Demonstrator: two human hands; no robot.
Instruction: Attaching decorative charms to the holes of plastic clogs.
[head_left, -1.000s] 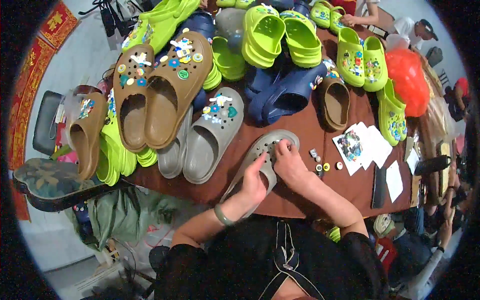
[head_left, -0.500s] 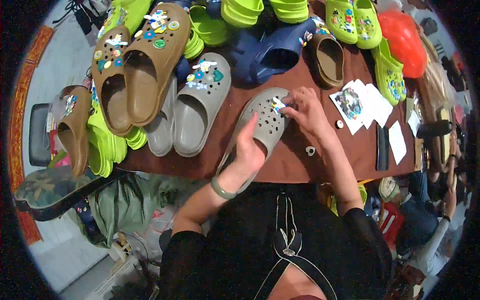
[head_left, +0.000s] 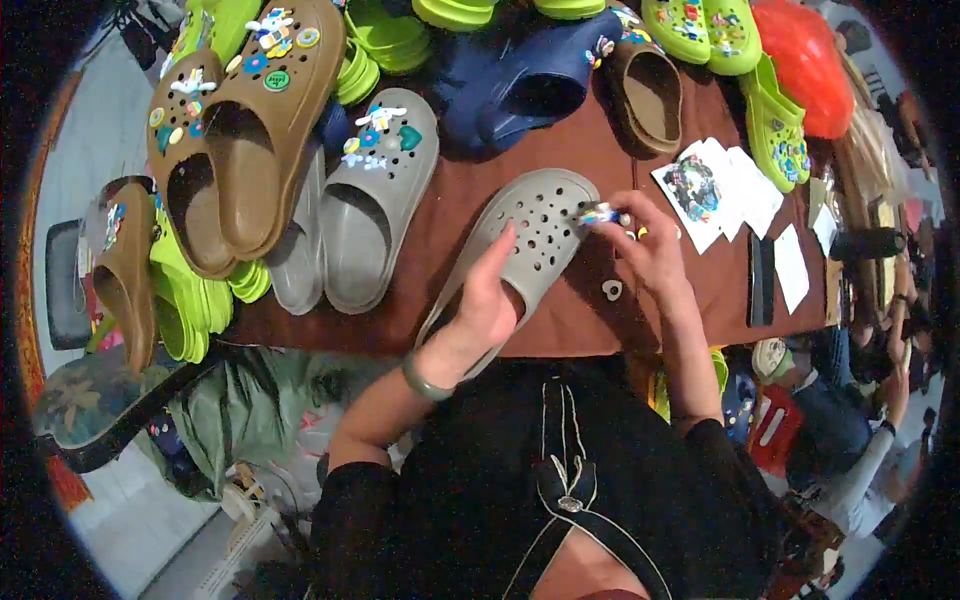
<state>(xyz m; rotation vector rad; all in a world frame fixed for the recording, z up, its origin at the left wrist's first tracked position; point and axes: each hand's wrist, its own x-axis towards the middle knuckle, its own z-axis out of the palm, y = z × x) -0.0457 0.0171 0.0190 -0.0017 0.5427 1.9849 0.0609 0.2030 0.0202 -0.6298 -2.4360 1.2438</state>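
A grey clog (head_left: 562,228), its toe full of bare holes, lies tilted on the brown tablecloth (head_left: 715,290). My left hand (head_left: 482,312) grips it at the foot opening, thumb laid over the top and the other fingers hidden inside. Beside the toe's right edge, my right hand (head_left: 655,248) pinches a small white and blue shoe charm (head_left: 598,213). More small coloured bits show near its fingers, too blurred to name. A pale ring-shaped charm (head_left: 612,290) rests on the cloth below the toe.
Left of my hands stands a decorated grey clog (head_left: 372,215), with brown clogs (head_left: 262,165) piled beyond. A navy clog (head_left: 535,90) and green clogs (head_left: 775,130) sit at the back. Paper cards (head_left: 700,190) and a black strip (head_left: 762,280) lie to the right.
The white and blue charm, at the clog's toe before, is now held off to its right in my right fingers. The clog's toe has turned slightly to the right. My view has shifted a little.
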